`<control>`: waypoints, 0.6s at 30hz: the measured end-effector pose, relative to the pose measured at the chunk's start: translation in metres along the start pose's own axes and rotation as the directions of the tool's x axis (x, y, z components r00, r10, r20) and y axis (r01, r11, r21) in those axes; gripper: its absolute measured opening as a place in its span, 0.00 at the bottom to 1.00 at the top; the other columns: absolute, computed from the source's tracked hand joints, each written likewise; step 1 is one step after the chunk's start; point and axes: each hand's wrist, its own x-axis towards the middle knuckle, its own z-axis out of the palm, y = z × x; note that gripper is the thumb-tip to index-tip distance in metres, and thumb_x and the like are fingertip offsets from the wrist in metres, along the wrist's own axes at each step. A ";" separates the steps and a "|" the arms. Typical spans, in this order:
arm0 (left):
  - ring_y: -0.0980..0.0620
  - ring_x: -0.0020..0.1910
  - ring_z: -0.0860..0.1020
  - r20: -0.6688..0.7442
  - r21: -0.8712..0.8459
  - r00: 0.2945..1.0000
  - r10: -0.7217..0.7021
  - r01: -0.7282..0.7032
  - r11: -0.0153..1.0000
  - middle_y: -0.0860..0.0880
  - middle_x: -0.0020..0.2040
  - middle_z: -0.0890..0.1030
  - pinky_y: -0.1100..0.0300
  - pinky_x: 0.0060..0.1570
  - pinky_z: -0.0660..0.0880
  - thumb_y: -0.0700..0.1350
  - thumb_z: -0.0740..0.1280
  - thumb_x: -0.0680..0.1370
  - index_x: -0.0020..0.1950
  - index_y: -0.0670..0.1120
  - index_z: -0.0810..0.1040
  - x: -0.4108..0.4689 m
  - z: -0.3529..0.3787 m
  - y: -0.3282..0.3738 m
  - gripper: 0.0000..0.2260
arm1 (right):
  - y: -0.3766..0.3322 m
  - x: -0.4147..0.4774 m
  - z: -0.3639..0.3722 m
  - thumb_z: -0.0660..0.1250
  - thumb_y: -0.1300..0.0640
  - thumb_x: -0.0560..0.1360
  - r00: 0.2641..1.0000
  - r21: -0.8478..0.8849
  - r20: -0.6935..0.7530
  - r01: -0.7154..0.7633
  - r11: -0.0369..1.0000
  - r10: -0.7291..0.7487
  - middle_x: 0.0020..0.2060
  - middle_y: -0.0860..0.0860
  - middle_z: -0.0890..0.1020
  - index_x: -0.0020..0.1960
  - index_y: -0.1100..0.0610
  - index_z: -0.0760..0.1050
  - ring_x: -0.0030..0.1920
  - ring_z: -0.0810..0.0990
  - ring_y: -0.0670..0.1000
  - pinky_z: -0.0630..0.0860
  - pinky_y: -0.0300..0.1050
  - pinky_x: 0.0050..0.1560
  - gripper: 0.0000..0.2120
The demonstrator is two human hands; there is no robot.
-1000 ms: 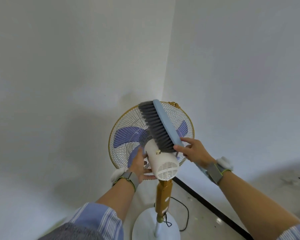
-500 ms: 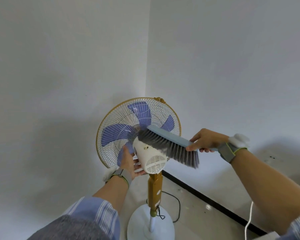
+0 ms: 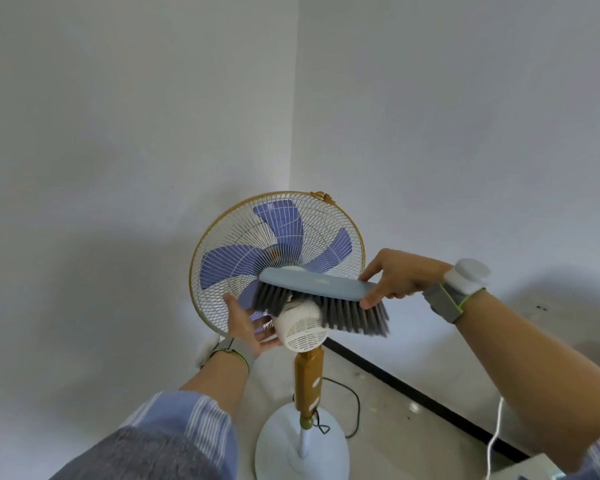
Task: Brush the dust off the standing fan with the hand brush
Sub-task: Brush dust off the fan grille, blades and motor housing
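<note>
A single wide-angle view from the person's head looks forward and down into a corner of the room. Both forearms enter from the bottom edge. The standing fan (image 3: 278, 251) sits mid-frame within arm's reach, seen from behind and above. Its base is on the floor (image 3: 413, 410), near where the walls meet.

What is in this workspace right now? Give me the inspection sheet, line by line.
Surface: pale floor, fan base standing on it.
Job's things: standing fan upright; hand brush lies across its white motor housing, bristles down on it.
Clutter: a few specks on the floor by the baseboard.
Grippers: right hand grips the brush's end; left hand rests open against the housing's side.
Cables: black cord looped beside the base; white cord hanging at right.
Surroundings: bare wall corner.
</note>
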 end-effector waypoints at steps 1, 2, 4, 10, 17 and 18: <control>0.32 0.65 0.73 0.006 -0.015 1.000 0.003 -0.002 1.000 0.38 0.68 0.75 0.33 0.59 0.70 0.75 0.46 0.73 0.72 0.46 0.70 -0.001 -0.003 0.001 0.41 | -0.005 -0.003 -0.004 0.81 0.46 0.63 1.000 0.006 0.026 0.010 1.000 -0.011 0.26 0.51 0.75 0.61 0.51 0.80 0.25 0.67 0.50 0.66 0.40 0.27 0.29; 0.32 0.65 0.72 0.014 -0.023 1.000 0.001 0.000 1.000 0.38 0.68 0.75 0.32 0.60 0.69 0.76 0.46 0.73 0.72 0.47 0.70 0.000 -0.006 0.001 0.42 | -0.011 -0.005 -0.008 0.81 0.47 0.63 0.998 0.016 0.052 0.025 1.000 -0.026 0.25 0.50 0.75 0.61 0.52 0.80 0.24 0.67 0.49 0.65 0.39 0.27 0.28; 0.32 0.66 0.72 0.048 -0.041 0.999 -0.020 0.022 0.999 0.39 0.69 0.74 0.32 0.60 0.69 0.76 0.44 0.72 0.72 0.51 0.70 0.000 -0.010 0.002 0.41 | -0.023 -0.007 -0.012 0.81 0.47 0.63 0.994 0.017 0.099 0.049 0.999 -0.050 0.24 0.49 0.75 0.62 0.52 0.81 0.23 0.68 0.48 0.65 0.38 0.26 0.28; 0.35 0.58 0.77 0.197 -0.152 0.979 -0.051 0.082 0.985 0.35 0.64 0.76 0.38 0.53 0.75 0.75 0.48 0.74 0.68 0.45 0.72 -0.007 -0.006 -0.002 0.40 | -0.055 -0.011 -0.015 0.80 0.43 0.62 0.995 -0.449 0.053 0.101 0.888 -0.087 0.20 0.44 0.76 0.53 0.50 0.84 0.22 0.72 0.41 0.68 0.32 0.24 0.22; 0.33 0.63 0.74 0.080 -0.038 0.996 -0.044 0.047 0.998 0.35 0.67 0.72 0.39 0.49 0.75 0.65 0.58 0.78 0.69 0.43 0.68 -0.010 0.011 0.006 0.30 | -0.053 0.011 -0.003 0.72 0.38 0.65 0.839 -0.672 -0.454 -0.101 0.734 -0.300 0.37 0.48 0.82 0.50 0.51 0.80 0.36 0.80 0.50 0.75 0.43 0.37 0.20; 0.33 0.64 0.74 0.076 -0.007 0.997 -0.031 0.032 0.999 0.35 0.67 0.72 0.40 0.49 0.75 0.64 0.58 0.79 0.69 0.43 0.69 -0.010 0.013 0.007 0.29 | -0.049 0.009 -0.005 0.72 0.37 0.67 0.831 -0.641 -0.482 -0.117 0.759 -0.279 0.39 0.48 0.82 0.52 0.50 0.79 0.38 0.80 0.51 0.76 0.44 0.39 0.21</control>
